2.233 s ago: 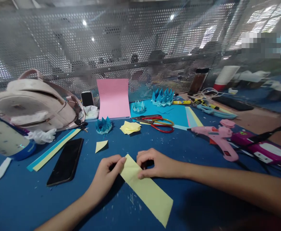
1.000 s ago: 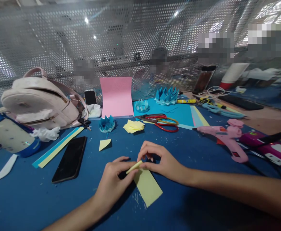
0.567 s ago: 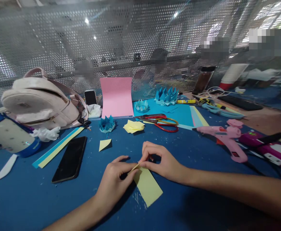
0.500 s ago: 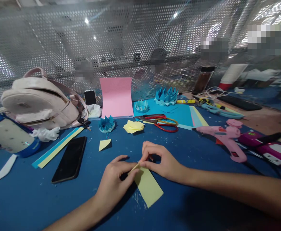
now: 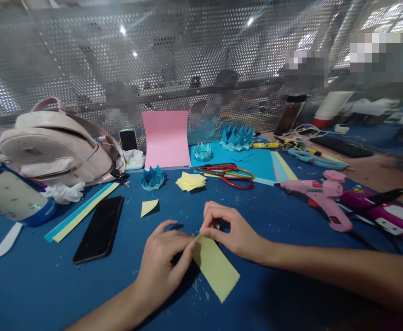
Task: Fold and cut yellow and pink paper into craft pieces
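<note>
A pale yellow paper strip slants across the blue table, its far end between my two hands. My right hand pinches the strip's top corner between thumb and fingers. With thumb and index fingertip together, my left hand grips the upper left edge. Beyond them lie a small yellow paper piece with one corner curling up and a stack of yellow pieces. A blue folded-paper crown shape stands to the left of that stack.
Red-handled scissors lie behind my hands. A black phone and blue and yellow strips are at left, near a backpack. A pink glue gun sits at right. Pink paper stands against the perforated metal panel.
The strip has flattened at its far end, where an upright edge showed before. Its near end has swung slightly right and toward me. Both hands stay almost in place.
</note>
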Action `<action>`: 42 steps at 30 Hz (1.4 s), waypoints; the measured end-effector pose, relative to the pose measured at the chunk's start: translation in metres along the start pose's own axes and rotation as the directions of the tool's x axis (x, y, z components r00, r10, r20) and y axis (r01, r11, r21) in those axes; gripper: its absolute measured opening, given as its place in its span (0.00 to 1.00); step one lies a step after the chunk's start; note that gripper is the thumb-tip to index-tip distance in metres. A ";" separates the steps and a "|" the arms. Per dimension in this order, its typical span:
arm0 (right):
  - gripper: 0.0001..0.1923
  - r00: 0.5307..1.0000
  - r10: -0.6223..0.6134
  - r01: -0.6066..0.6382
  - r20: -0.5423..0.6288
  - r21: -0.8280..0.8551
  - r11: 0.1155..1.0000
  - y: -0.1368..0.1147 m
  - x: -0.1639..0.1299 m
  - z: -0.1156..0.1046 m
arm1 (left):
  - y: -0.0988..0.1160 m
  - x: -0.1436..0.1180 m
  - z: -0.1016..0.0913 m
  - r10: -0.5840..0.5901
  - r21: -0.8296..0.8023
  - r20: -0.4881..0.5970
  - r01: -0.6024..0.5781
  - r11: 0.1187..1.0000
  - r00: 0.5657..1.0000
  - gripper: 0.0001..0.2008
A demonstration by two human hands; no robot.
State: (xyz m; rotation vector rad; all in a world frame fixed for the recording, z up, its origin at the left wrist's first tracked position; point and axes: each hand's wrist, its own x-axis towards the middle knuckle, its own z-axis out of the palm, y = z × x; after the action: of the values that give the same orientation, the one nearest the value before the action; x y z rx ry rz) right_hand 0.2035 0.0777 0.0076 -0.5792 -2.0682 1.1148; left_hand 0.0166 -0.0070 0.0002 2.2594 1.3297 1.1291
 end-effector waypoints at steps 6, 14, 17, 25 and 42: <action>0.09 0.998 0.043 -0.041 0.053 -0.034 0.999 0.002 0.001 -0.001 | 0.001 0.001 0.000 0.111 0.023 -0.023 -0.111 0.994 0.994 0.11; 0.13 0.996 0.010 -0.002 0.089 -0.089 0.996 0.001 0.001 -0.001 | 0.003 0.001 0.000 0.139 0.032 -0.030 -0.138 0.990 0.990 0.11; 0.15 0.995 0.031 -0.022 0.093 -0.094 0.995 0.003 0.005 -0.007 | 0.001 0.001 0.000 0.077 0.012 -0.036 -0.077 0.997 0.996 0.12; 0.15 0.997 0.070 -0.072 -0.019 -0.087 0.994 0.004 0.016 -0.021 | 0.001 0.001 -0.002 0.026 -0.028 -0.057 -0.027 0.999 0.998 0.14; 0.10 0.997 0.056 -0.054 0.059 -0.037 0.998 -0.002 0.006 -0.002 | -0.004 0.004 -0.002 0.006 0.010 -0.032 -0.006 1.000 0.999 0.14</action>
State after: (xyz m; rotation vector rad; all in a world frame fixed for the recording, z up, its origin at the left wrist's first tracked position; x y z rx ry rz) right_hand 0.2008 0.0815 0.0127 -0.6309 -2.1385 1.1418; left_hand 0.0141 -0.0022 0.0011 2.2629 1.3449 1.1684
